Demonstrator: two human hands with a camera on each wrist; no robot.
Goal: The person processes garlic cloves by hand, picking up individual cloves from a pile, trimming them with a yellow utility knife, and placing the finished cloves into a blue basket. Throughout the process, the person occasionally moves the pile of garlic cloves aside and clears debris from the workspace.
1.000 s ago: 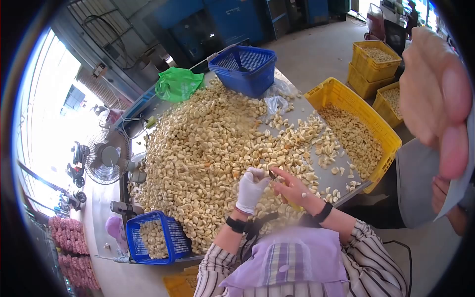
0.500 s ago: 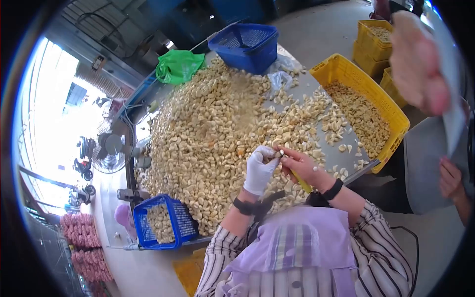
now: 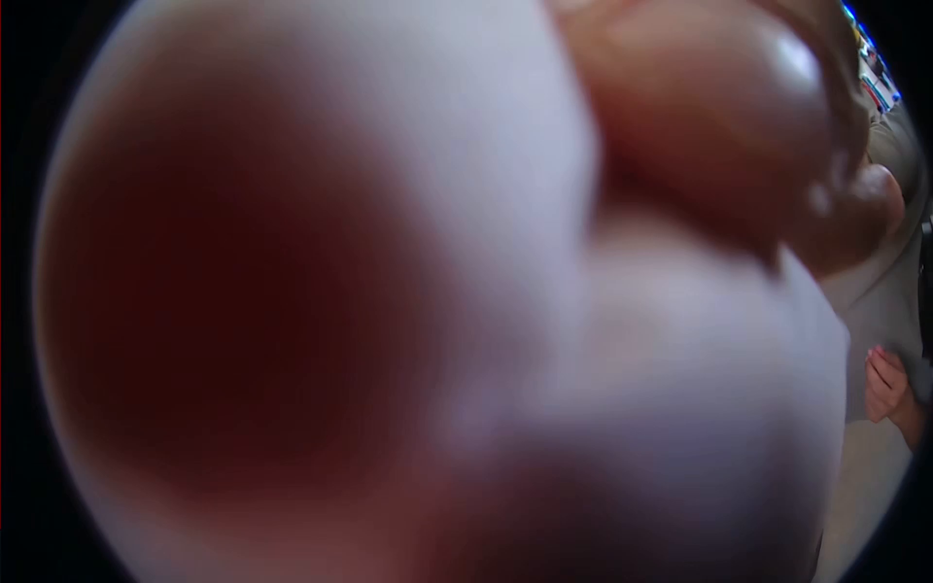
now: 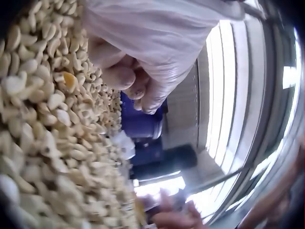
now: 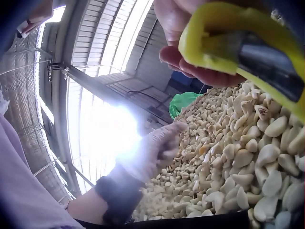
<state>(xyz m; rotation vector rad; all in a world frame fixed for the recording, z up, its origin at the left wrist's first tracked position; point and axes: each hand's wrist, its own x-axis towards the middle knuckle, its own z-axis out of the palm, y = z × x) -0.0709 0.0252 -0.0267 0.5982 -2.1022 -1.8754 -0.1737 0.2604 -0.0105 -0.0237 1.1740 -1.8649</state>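
The head view is almost wholly covered by a blurred white cloth [image 3: 486,243] and another person's fingers [image 3: 719,126] held close to the lens. In the left wrist view my gloved left hand [image 4: 131,86] hovers just above a deep heap of pale kernels [image 4: 52,124], fingertips curled together; whether they pinch a kernel is hidden. The right wrist view shows my right hand [image 5: 190,57] gripping a yellow-handled tool [image 5: 248,47] above the kernel heap [image 5: 238,162]. Farther off, the left hand [image 5: 162,143] reaches down onto the heap, apart from the right hand.
A blue basket [image 4: 138,124] stands at the far side of the heap. A green bag [image 5: 183,102] lies beyond the kernels. Another person's hand [image 3: 884,384] shows at the right edge. A metal roof and bright windows are overhead.
Another person's hand and white cloth moved in from the upper right and now cover the head camera. Before that, my hands worked together on one kernel; the wrist views now show them apart.
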